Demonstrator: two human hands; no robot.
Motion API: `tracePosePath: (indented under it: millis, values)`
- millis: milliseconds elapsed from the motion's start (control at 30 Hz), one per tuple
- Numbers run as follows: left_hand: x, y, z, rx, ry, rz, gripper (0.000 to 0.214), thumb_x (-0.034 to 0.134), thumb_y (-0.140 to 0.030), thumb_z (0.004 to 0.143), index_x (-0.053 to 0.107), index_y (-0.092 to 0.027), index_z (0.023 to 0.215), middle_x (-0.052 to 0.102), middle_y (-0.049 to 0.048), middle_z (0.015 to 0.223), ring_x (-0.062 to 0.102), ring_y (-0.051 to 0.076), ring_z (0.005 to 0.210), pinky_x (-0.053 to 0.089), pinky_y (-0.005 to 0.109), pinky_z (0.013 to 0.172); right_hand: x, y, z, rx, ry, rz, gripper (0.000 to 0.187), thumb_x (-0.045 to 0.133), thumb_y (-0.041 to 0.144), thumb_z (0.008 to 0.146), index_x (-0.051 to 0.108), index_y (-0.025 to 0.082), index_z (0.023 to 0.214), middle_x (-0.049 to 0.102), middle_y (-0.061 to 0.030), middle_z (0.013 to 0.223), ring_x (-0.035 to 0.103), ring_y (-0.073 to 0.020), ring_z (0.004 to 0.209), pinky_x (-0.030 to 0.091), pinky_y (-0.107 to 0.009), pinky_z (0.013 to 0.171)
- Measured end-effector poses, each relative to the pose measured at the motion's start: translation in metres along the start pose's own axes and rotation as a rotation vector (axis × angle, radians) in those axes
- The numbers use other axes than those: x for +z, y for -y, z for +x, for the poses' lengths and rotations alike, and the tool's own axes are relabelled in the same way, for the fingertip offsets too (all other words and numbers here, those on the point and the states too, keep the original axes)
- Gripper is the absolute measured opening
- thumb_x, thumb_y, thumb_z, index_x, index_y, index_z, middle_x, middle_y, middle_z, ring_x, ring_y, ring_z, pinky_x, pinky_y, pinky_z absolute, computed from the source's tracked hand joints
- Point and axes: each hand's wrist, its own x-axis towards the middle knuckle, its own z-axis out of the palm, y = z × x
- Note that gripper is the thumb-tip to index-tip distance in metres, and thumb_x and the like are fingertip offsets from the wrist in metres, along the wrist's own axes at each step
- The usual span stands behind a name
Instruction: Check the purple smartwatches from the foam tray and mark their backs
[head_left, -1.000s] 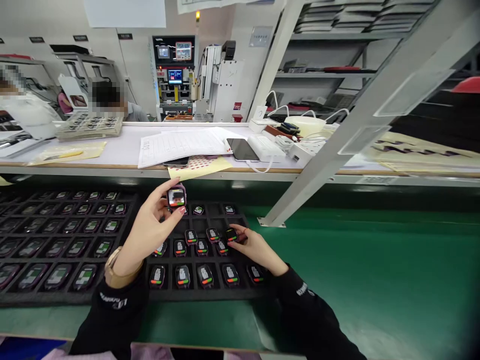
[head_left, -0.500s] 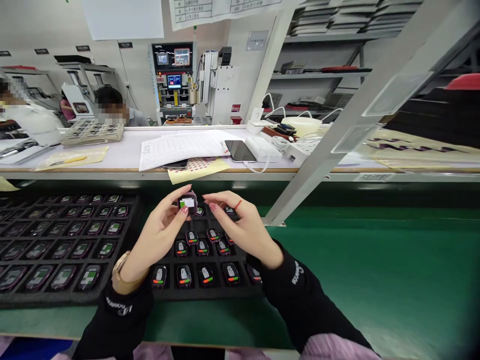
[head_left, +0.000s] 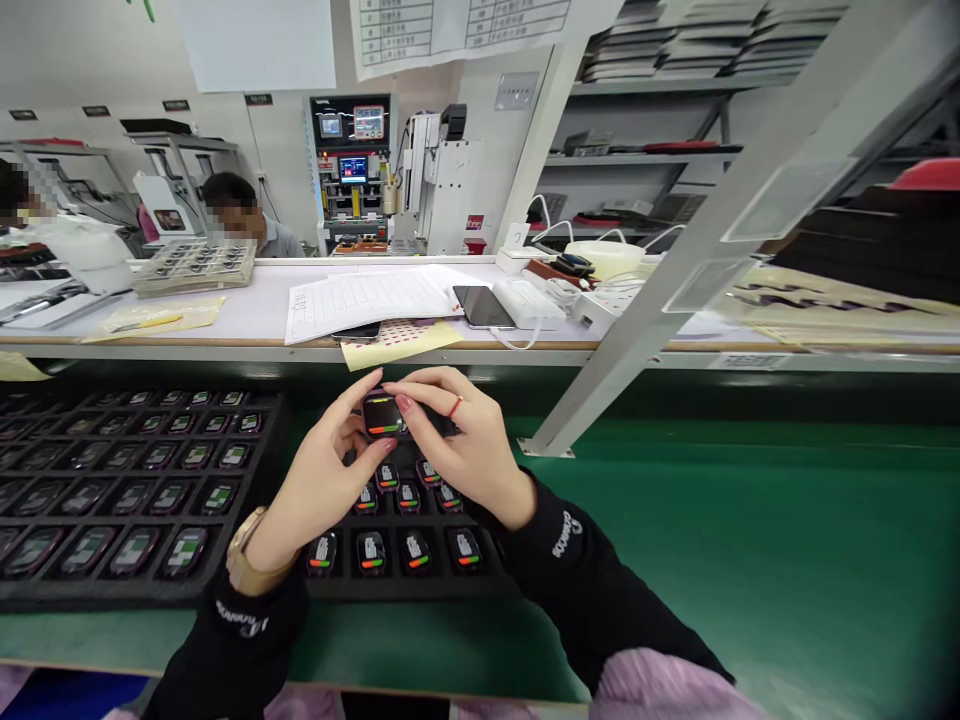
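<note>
A small watch body (head_left: pixel 381 414) with a lit screen is held up above a black tray (head_left: pixel 495 585). My left hand (head_left: pixel 322 480) pinches it from the left between thumb and fingers. My right hand (head_left: pixel 465 445) closes on it from the right, with a fingertip on its screen edge. Below the hands, the tray holds several more watch bodies (head_left: pixel 415 550) with lit screens, in rows. A second, larger black tray (head_left: pixel 262 480) at the left is filled with several similar watch bodies.
The trays lie on a green conveyor belt (head_left: pixel 750 560). Behind it, a white bench carries papers (head_left: pixel 367 295), a phone (head_left: pixel 482 305), white boxes and cables. A slanted metal frame post (head_left: pixel 660 290) crosses at the right. Two other people sit at the far left.
My right hand has risen from the tray and closed on the watch body that my left hand holds. The watch body's screen now shows a red and green bar.
</note>
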Motion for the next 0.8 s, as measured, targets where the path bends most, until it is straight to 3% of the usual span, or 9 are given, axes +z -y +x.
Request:
tracePosePath:
  millis: [200, 367, 500, 600, 800]
  values:
    - [0.002, -0.001, -0.001, -0.005, -0.055, 0.079, 0.066, 0.071, -0.026, 0.085, 0.052, -0.029, 0.148, 0.067, 0.0059, 0.105, 0.065, 0.017, 0.084, 0.059, 0.031, 0.078, 0.002, 0.0, -0.007, -0.084, -0.059, -0.115, 0.02, 0.064, 0.015, 0.097, 0.076, 0.027, 0.108, 0.069, -0.0071, 0.109, 0.066, -0.0216, 0.1, 0.056, -0.039, 0.087]
    - [-0.004, -0.001, 0.004, 0.051, -0.066, 0.168, 0.065, 0.075, -0.024, 0.083, 0.056, -0.031, 0.145, 0.064, 0.0005, 0.089, 0.06, 0.013, 0.073, 0.057, 0.028, 0.074, -0.005, 0.008, -0.008, -0.056, -0.028, -0.031, 0.019, 0.061, 0.011, 0.098, 0.074, 0.024, 0.092, 0.07, -0.0051, 0.091, 0.066, -0.0219, 0.091, 0.054, -0.04, 0.083]
    - [-0.018, -0.005, 0.014, 0.1, -0.115, 0.123, 0.066, 0.074, -0.023, 0.083, 0.055, -0.027, 0.146, 0.068, 0.0053, 0.105, 0.064, 0.016, 0.08, 0.058, 0.029, 0.077, -0.019, 0.025, -0.007, 0.011, 0.012, 0.203, 0.018, 0.058, 0.02, 0.103, 0.069, 0.023, 0.088, 0.067, -0.0051, 0.086, 0.066, -0.0195, 0.081, 0.057, -0.034, 0.072]
    - [-0.027, -0.013, 0.023, 0.142, -0.142, 0.062, 0.068, 0.076, -0.028, 0.082, 0.054, -0.024, 0.146, 0.067, 0.0104, 0.124, 0.067, 0.019, 0.088, 0.06, 0.034, 0.084, -0.028, 0.037, -0.007, 0.02, -0.099, 0.305, 0.018, 0.059, 0.025, 0.104, 0.068, 0.024, 0.089, 0.065, -0.004, 0.081, 0.066, -0.0192, 0.076, 0.058, -0.034, 0.067]
    - [-0.036, -0.027, 0.032, 0.21, -0.166, 0.097, 0.062, 0.073, -0.027, 0.084, 0.057, -0.024, 0.143, 0.068, 0.0101, 0.124, 0.069, 0.021, 0.093, 0.06, 0.037, 0.088, -0.037, 0.046, -0.016, 0.065, -0.301, 0.423, 0.013, 0.064, 0.021, 0.101, 0.066, 0.026, 0.089, 0.062, -0.0021, 0.076, 0.064, -0.0193, 0.066, 0.057, -0.036, 0.058]
